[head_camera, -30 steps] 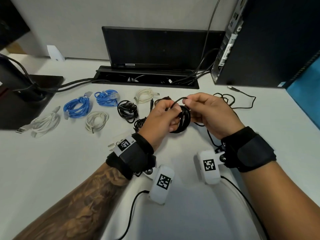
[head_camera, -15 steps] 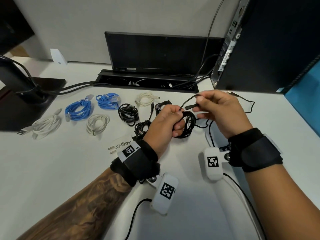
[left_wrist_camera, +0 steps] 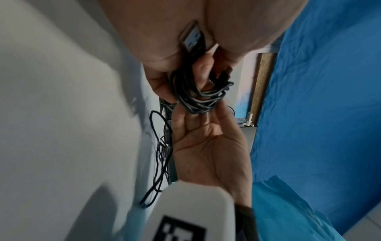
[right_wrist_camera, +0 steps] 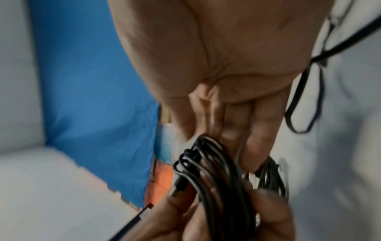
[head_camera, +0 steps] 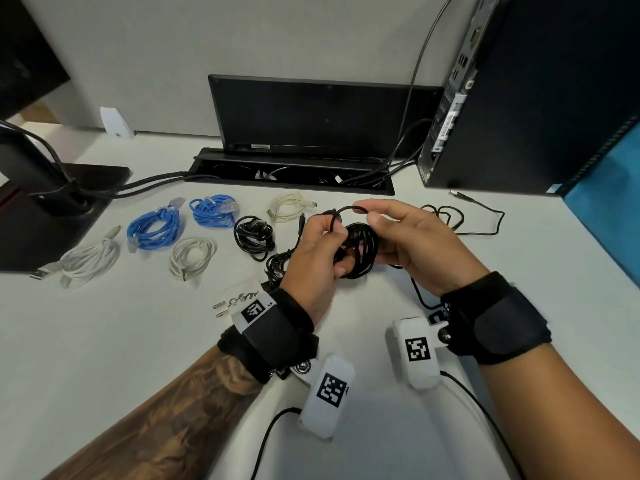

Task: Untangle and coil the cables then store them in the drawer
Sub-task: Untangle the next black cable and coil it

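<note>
Both hands grip the black cable coil (head_camera: 360,249) between them: left hand (head_camera: 313,252) curled, right hand (head_camera: 415,244) pinching its end.

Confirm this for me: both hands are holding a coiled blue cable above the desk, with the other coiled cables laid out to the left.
Not quite: the coiled cable held by the left hand and right hand is black, not blue, as the head view shows. The blue cables lie on the desk among the other coils to the left.

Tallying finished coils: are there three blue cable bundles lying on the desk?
No, the head view shows only two blue cable bundles on the desk.
</note>
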### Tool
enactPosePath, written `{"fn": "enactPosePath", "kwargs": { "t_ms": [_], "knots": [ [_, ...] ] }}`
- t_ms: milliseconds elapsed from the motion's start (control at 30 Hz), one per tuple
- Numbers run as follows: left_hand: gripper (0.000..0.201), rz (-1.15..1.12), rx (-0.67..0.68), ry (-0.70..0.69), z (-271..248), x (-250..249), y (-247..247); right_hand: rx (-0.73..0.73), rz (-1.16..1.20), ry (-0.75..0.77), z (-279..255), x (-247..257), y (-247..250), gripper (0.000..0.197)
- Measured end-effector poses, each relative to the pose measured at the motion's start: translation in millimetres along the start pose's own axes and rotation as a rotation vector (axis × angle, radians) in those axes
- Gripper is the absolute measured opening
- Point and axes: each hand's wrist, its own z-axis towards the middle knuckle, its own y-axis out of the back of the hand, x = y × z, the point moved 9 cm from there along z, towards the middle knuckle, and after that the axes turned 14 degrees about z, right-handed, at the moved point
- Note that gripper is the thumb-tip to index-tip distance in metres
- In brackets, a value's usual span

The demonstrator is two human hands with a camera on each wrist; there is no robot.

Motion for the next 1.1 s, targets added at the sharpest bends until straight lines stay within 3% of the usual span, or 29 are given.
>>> {"fn": "enactPosePath", "kwargs": {
  "t_ms": [67, 133, 300, 367, 433, 633, 900, 1100],
  "knots": [
    [0.018, 0.005, 0.001, -0.006, 0, -2, -1, 0.105, -0.090, 0.031, -3, 2, -11, 0.055],
    [0.019, 0.004, 0.014, 0.003, -1, -3, -3, 0.125, -0.184, 0.065, -5, 2, -16, 0.066],
    [0.007, -0.015, -0.011, -0.017, -1, -2, -1, -0.009, -0.143, 0.126, -3, 5, -10, 0.034],
    [0.021, -0.005, 0.007, -0.040, -3, -5, -4, -0.086, -0.105, 0.138, -3, 7, -6, 0.019],
    [0.022, 0.045, 0.052, -0.105, -6, -10, -12, -0.162, -0.119, 0.145, -3, 9, 0, 0.008],
    [0.004, 0.208, 0.042, -0.203, -9, -13, -16, -0.213, -0.251, 0.219, -3, 18, 6, 0.009],
    [0.009, 0.187, -0.032, -0.107, -4, -7, -6, -0.085, -0.367, 0.420, -13, 40, -8, 0.006],
    [0.012, 0.230, 0.024, -0.205, -11, -15, -13, -0.103, -0.352, 0.193, -8, 26, 0, 0.024]
  ]
}}
